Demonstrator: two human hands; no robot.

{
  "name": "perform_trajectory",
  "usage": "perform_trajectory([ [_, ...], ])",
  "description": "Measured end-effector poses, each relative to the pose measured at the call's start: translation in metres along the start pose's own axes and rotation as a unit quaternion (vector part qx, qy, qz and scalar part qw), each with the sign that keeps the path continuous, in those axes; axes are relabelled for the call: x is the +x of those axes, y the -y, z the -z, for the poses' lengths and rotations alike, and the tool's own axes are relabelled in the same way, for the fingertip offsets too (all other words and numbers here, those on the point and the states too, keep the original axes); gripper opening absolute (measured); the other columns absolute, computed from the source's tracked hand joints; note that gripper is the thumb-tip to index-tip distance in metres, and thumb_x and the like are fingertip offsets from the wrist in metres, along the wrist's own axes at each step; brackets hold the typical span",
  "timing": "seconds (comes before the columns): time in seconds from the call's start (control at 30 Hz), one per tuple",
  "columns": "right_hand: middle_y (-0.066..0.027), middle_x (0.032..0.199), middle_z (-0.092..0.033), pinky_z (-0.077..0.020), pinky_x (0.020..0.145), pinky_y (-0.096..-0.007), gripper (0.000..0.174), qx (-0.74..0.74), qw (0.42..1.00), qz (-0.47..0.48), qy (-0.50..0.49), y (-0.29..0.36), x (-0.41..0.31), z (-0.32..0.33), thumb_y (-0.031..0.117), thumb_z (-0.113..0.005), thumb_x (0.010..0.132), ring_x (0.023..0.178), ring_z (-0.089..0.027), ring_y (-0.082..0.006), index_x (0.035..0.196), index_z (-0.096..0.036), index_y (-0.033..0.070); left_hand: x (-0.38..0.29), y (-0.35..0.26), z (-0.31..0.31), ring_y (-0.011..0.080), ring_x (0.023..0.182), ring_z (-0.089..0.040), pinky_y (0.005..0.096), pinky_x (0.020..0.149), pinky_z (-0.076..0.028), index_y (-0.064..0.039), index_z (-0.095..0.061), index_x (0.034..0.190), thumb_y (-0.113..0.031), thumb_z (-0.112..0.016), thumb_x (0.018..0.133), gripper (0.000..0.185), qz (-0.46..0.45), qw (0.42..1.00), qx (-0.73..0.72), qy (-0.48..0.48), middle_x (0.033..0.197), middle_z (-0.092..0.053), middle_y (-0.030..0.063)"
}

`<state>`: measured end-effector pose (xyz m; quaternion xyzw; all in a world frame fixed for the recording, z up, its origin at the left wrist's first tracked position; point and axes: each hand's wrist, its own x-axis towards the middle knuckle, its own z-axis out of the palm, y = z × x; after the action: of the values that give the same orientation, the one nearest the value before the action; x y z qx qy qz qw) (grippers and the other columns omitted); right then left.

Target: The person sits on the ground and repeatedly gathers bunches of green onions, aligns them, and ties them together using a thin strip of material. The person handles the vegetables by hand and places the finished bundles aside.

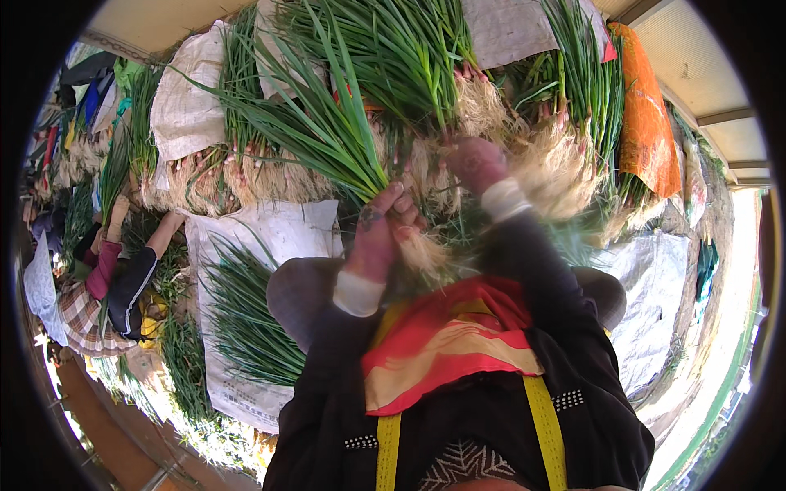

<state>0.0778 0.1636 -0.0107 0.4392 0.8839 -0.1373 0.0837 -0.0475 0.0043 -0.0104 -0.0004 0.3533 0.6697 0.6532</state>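
My left hand (376, 230) is wrapped around the lower stems of a bunch of green garlic (344, 147). Its long leaves fan up and to the left, and its pale roots (422, 250) hang below my fingers toward my lap. My right hand (480, 164) is motion-blurred, up and right of the left one, by the root ends of the piled garlic (482, 104). Whether anything is in its fingers is hidden by the blur. A green smear of leaves shows beneath the right forearm. A red and tan apron (454, 359) covers my lap.
Root-ended garlic bundles (252, 175) line the far side, partly under woven sacks (187, 92). An orange mesh sack (648, 116) lies at right. More garlic (252, 313) rests on a white sack (245, 212) at my left. Further left, another person's arms (163, 236) reach among plants.
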Motion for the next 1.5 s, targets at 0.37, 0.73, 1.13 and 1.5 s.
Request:
perform_trajectory([
  [0.37, -0.0200, 0.093, -0.063, -0.0474, 0.079, -0.0414, 0.033, 0.150, 0.987, -0.036, 0.034, -0.007, 0.030, -0.054, 0.031, -0.053, 0.079, 0.089, -0.061, -0.0344, 0.092, -0.065, 0.003, 0.005, -0.002, 0.001, 0.0095, 0.046, -0.040, 0.0330, 0.054, -0.048, -0.006, -0.051, 0.102, -0.021, -0.056, 0.086, 0.022, 0.021, 1.000, 0.012, -0.006, 0.060, -0.041, -0.0050],
  [0.73, -0.0143, 0.077, -0.064, -0.0494, 0.060, -0.0357, 0.031, 0.254, 0.966, 0.008, 0.054, -0.008, -0.031, 0.002, 0.026, -0.056, 0.083, 0.063, -0.061, -0.0263, 0.107, -0.060, 0.006, 0.025, 0.010, 0.023, 0.0201, 0.075, -0.056, 0.0343, 0.068, -0.049, -0.005, -0.051, 0.110, -0.016, -0.062, 0.080, 0.034, 0.016, 0.999, 0.033, -0.010, 0.090, -0.057, 0.0045],
  [1.13, -0.0206, 0.080, -0.061, -0.0473, 0.065, -0.0388, 0.024, 0.540, 0.838, 0.059, 0.046, 0.010, -0.048, -0.026, 0.018, -0.053, 0.086, 0.073, -0.059, -0.0341, 0.099, -0.063, 0.001, 0.010, 0.003, 0.001, 0.0164, 0.053, -0.056, 0.0215, 0.049, -0.044, -0.002, -0.059, 0.092, -0.017, -0.063, 0.077, 0.023, 0.019, 0.985, 0.173, -0.020, 0.069, -0.060, 0.0080],
  [1.5, -0.0094, 0.062, -0.059, -0.0476, 0.051, -0.0328, 0.023, 0.250, 0.931, 0.143, -0.223, 0.044, -0.033, -0.049, 0.028, -0.057, 0.085, 0.054, -0.059, -0.0207, 0.082, -0.058, 0.006, 0.004, 0.019, 0.010, 0.0139, 0.057, -0.055, 0.0216, 0.050, -0.043, -0.002, -0.060, 0.089, -0.021, -0.058, 0.080, 0.020, -0.064, 0.949, 0.304, -0.056, 0.071, -0.059, 0.0050],
])
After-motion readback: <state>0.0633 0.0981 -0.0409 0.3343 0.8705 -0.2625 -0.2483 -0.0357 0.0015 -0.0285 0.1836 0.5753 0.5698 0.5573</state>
